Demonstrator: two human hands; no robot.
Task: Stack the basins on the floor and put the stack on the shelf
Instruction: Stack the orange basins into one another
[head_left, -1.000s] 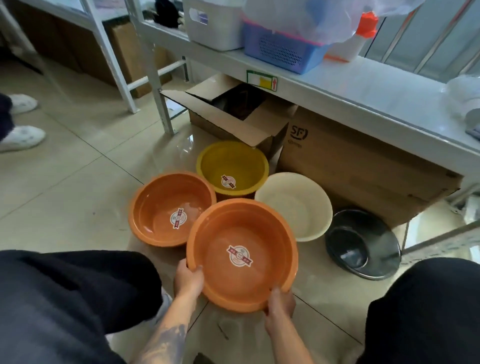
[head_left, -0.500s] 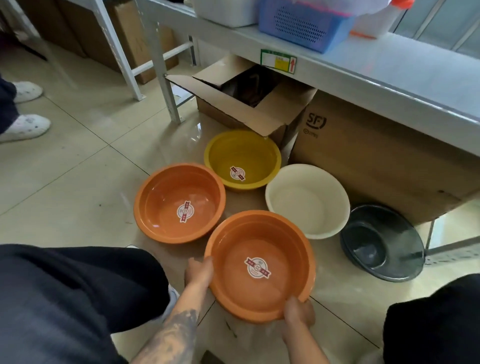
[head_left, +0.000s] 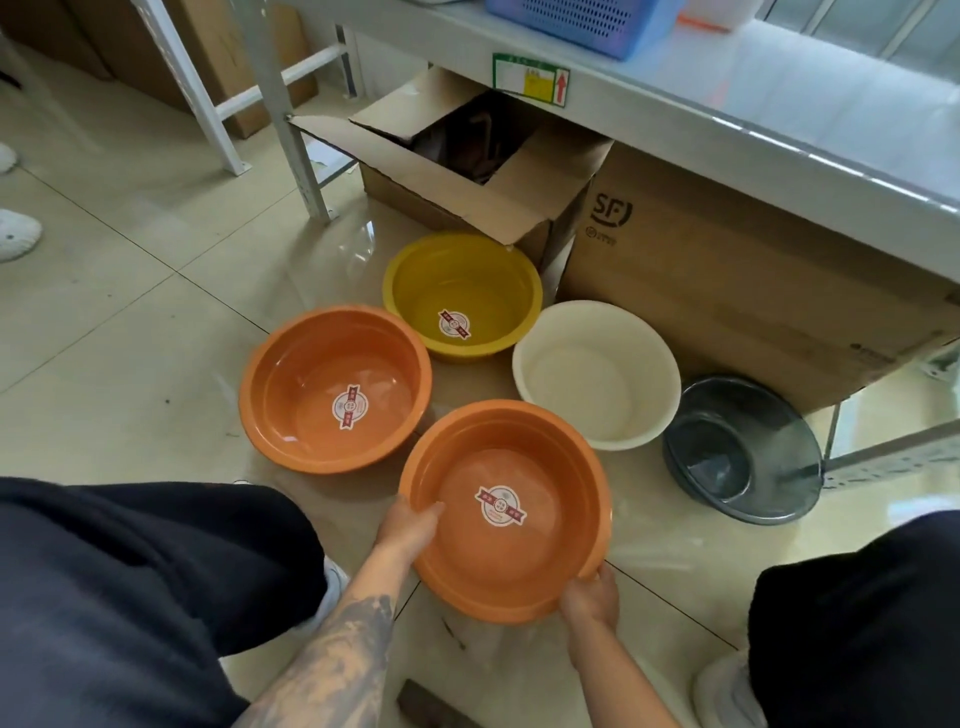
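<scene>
Left hand (head_left: 407, 525) and right hand (head_left: 591, 597) clamp fingers over the near rim of the nearest round orange plastic basin (head_left: 506, 512), mouth up, tilted slightly, label inside. Beyond it on the tiled floor (head_left: 130, 322): second orange basin (head_left: 335, 402), cream basin (head_left: 596, 374), dark translucent basin (head_left: 743, 449), yellow basin (head_left: 462, 296). Farthest, grey metal shelf (head_left: 779, 114).

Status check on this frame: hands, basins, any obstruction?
Left hand and right hand both grip the near orange basin by its rim. Four other basins unstacked on the floor. Nothing blocking; shelf has bare space.
</scene>
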